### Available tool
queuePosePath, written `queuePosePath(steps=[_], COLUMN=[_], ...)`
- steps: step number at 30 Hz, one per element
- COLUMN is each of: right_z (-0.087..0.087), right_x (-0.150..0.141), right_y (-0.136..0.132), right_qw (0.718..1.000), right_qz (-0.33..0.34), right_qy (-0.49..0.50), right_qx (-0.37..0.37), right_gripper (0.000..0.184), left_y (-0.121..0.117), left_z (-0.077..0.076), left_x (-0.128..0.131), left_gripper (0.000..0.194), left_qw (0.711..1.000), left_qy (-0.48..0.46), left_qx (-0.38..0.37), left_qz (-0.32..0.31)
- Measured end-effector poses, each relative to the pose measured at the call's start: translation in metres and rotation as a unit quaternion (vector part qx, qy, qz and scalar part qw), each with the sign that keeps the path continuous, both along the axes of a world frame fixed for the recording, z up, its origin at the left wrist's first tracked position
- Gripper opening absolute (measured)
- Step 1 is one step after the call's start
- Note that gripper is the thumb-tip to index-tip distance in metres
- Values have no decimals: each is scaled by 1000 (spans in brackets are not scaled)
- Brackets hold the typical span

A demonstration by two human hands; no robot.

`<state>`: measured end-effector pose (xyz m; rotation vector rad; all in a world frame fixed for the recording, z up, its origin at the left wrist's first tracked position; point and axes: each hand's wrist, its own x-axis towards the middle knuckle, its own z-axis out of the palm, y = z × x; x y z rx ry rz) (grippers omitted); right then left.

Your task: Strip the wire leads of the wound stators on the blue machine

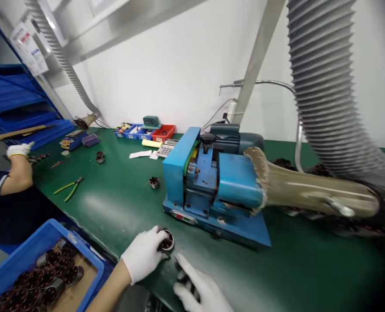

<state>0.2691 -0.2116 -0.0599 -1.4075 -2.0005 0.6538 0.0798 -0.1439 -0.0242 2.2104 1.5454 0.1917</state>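
The left hand (pixel 145 256) grips a round part (pixel 168 242), droppable if that hold slackens, while the right hand (pixel 203 289) clasps a blurred, perhaps matching piece (pixel 192 285).

**Round metal part (pixel 168 243) and dark piece (pixel 190 284), one in each hand**

The round metal part is a short, drum-like cylinder with a thin silvery rim and a dark interior flecked with reddish brown. It sits in the fingers of the left hand (pixel 144 255), which cover its left side; its open end is tilted up into view. It is at the near side of the green bench (pixel 111 212); whether it touches the surface cannot be told. The dark piece, blackish with greyish patches, lies partly hidden within the curled fingers of the right hand (pixel 207 291), nearer the bench's front edge. Blur hides its exact shape and tilt. The two are near each other but apart.
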Motion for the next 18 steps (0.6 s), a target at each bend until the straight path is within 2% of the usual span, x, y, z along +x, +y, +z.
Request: queuePosePath(steps=[2,4,6,8,10,13,15,16,18], right_z=[1,0,-2,-5,-5,0,9,14,27], right_x=[-11,-12,-6,1,6,6,4,4,8], right_y=[-1,-1,-2,-2,0,0,-5,-10,-18], right_qw=[994,979,974,977,981,982,986,990,993], right_qz=[-5,-21,-31,-57,-82,-103,-108,-105,-113], right_qy=[-110,-197,-218,-199,-175,-156,-123,-93,16], right_qx=[17,41,53,44,14,-13,-21,-27,-43], right_gripper=[48,41,30,25,22,14,11,10,12], left_y=[-25,-38,-42,-42,-40,-44,-49,-53,-60], left_z=[-1,1,3,-1,-11,-29,-34,-33,-25], left_x=[17,25,23,16,9,12,27,37,60], left_gripper=[39,47,49,52,57,68,73,74,68], left_qw=[996,973,928,892,883,914,924,919,889], left_qy=[-84,-212,-333,-401,-420,-360,-340,-352,-410], left_qx=[-31,-79,-131,-143,-115,-84,-105,-126,-168], left_qz=[-9,39,105,152,176,165,137,125,114])
